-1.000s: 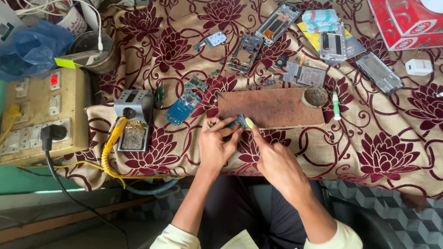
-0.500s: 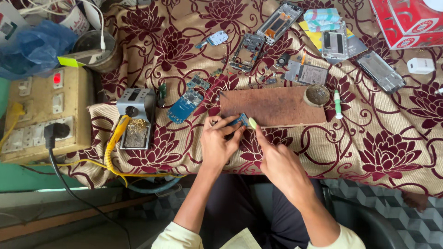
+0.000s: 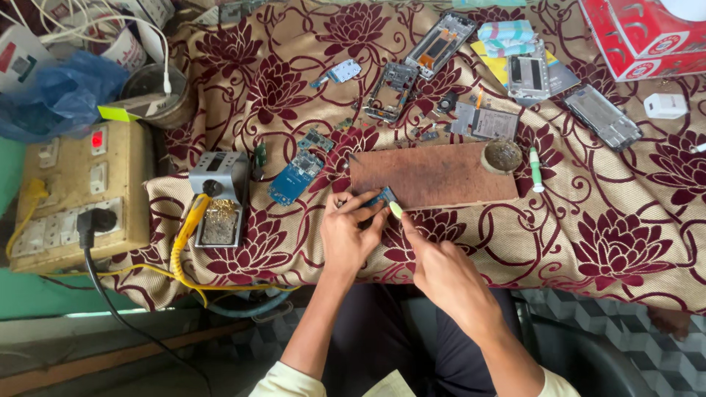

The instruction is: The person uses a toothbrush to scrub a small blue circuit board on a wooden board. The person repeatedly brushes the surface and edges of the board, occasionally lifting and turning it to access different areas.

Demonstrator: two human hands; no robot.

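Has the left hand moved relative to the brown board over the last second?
No. The left hand stays at the near-left corner of the brown board, pinching the small blue part, same as before. The small frame shift is camera motion.

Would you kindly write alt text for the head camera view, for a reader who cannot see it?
A person's left hand holds a small blue circuit board at the edge of a brown work board, while the right hand brings a pale-tipped tool to it. Around them, phone parts lie on a floral cloth, with a soldering stand to the left.
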